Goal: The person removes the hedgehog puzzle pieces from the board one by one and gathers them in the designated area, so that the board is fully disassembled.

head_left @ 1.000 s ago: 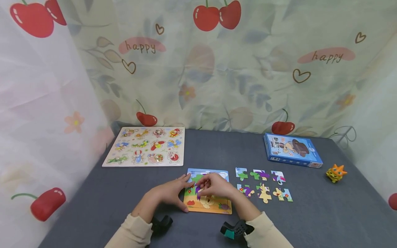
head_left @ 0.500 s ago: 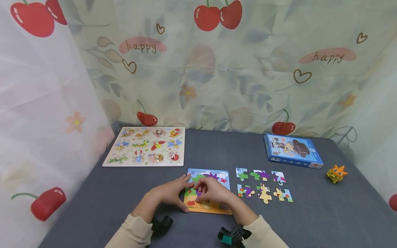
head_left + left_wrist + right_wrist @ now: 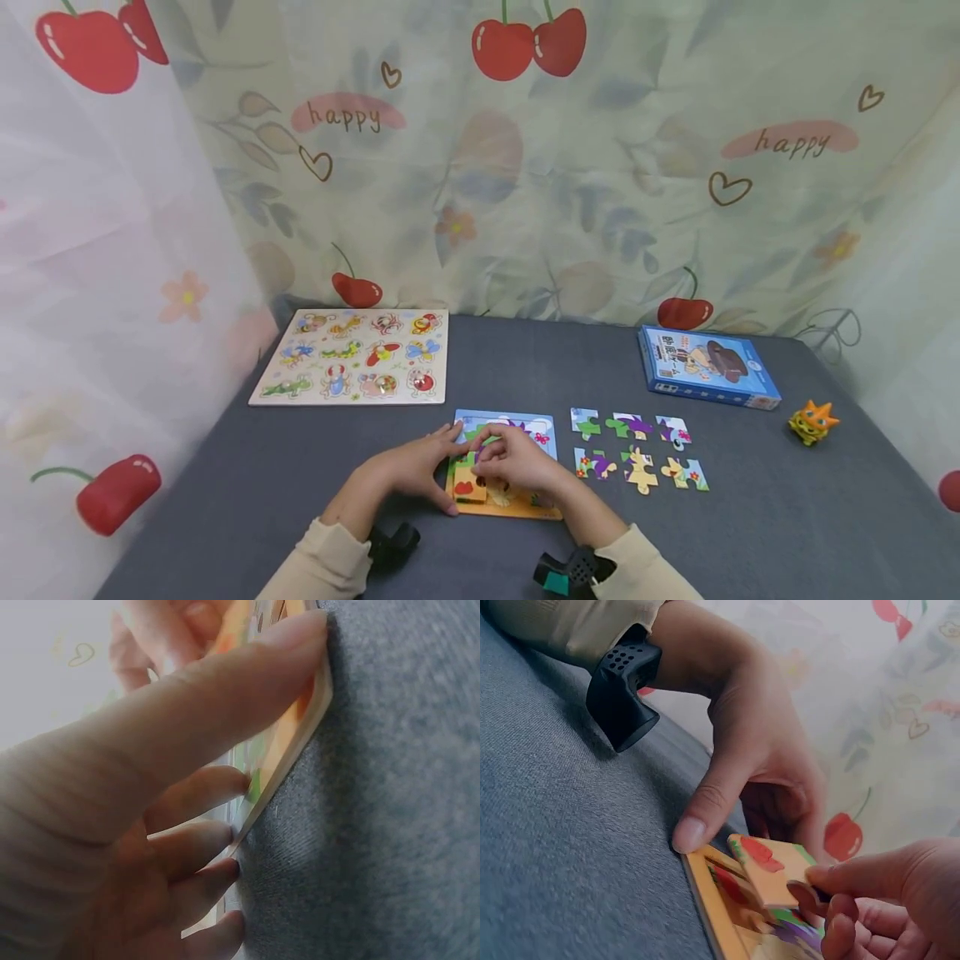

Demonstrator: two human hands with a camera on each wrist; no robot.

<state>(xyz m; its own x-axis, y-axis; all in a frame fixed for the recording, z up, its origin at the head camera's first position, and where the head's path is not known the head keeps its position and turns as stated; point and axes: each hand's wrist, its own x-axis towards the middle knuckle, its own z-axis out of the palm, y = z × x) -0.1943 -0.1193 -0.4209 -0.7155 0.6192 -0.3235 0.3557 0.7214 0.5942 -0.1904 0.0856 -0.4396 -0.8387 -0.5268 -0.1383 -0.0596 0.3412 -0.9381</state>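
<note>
My right hand (image 3: 517, 461) pinches a jigsaw piece (image 3: 771, 862) with a red shape on orange between thumb and fingers. In the right wrist view this piece is raised and tilted over the near left corner of the puzzle board (image 3: 705, 892), where a matching red picture shows in the recess. My left hand (image 3: 416, 465) is spread along the board's left side. Its thumb (image 3: 289, 656) lies on the near corner, and the other fingertips touch the edge further up. Much of the board's middle is hidden behind my right hand in the head view.
Several loose jigsaw pieces (image 3: 640, 473) lie in two rows right of the board. Behind on the left is an insect puzzle board (image 3: 390, 367); at the back right are a blue box (image 3: 708, 367) and a small orange-and-yellow toy (image 3: 812, 422). A printed curtain (image 3: 525, 217) encloses the table.
My right hand has shifted slightly left and toward the near corner. The red-pictured piece has come up out of that corner in its fingers. My left hand stays in place.
</note>
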